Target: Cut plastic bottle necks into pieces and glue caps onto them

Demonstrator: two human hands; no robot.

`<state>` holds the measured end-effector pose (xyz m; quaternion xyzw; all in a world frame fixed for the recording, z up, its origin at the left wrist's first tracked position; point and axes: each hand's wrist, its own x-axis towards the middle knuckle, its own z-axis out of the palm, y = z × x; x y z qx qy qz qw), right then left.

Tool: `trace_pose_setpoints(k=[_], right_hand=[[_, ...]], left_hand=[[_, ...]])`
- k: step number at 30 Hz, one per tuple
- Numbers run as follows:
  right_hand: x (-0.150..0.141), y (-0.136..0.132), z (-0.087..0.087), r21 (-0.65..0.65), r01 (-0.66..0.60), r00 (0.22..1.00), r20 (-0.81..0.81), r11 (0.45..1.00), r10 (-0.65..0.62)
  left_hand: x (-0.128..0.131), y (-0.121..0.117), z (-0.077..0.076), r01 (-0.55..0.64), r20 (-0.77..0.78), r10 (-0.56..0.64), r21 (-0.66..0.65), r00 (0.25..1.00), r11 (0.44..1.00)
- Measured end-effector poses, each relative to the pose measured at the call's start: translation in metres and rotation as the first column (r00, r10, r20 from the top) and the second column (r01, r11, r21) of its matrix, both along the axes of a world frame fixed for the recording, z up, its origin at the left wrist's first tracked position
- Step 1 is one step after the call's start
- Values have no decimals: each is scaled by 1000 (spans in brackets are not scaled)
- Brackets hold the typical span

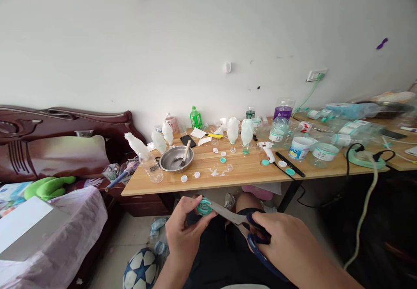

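Observation:
My left hand [185, 228] pinches a small round green piece [204, 207] between thumb and fingers; it looks like the cut-off neck of a plastic bottle with its green ring. In my right hand [282, 236] are scissors [228, 215] with dark blue handles, my fingers through the loops. Their blade tips touch the rim of the green piece. Both hands are above my lap, in front of the table edge.
On the wooden table [195, 186] stand a metal bowl [169, 161] with a brush [185, 152], white-coated bottles [233, 131], a glue gun [267, 151], bottle caps [223, 160] and cut plastic bottles [325, 153]. A football [140, 268] lies on the floor.

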<state>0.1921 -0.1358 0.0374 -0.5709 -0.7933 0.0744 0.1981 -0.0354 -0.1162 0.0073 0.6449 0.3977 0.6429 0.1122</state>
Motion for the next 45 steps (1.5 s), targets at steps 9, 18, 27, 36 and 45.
trace_pose_setpoints(k=[9, 18, 27, 36, 45], right_hand=[[0, 1, -20, 52, 26, 995, 97, 998, -31], [-17, 6, -41, -150, -39, 978, -211, 988, 7], [-11, 12, -70, -113, 47, 995, -80, 992, -56], [-12, 4, -79, -183, 91, 995, -11, 979, -95], [-8, 0, -52, -324, -31, 995, 78, 946, 59]], left_hand=[[-1, 1, -5, -55, 13, 57, -83, 998, 995], [3, 0, -5, -11, -4, 11, -160, 1000, 987], [-2, 4, 13, -56, -322, 61, 26, 945, 998], [-11, 19, -7, -5, -486, 166, 315, 858, 949], [-15, 14, -5, 26, -602, 145, 267, 785, 963]])
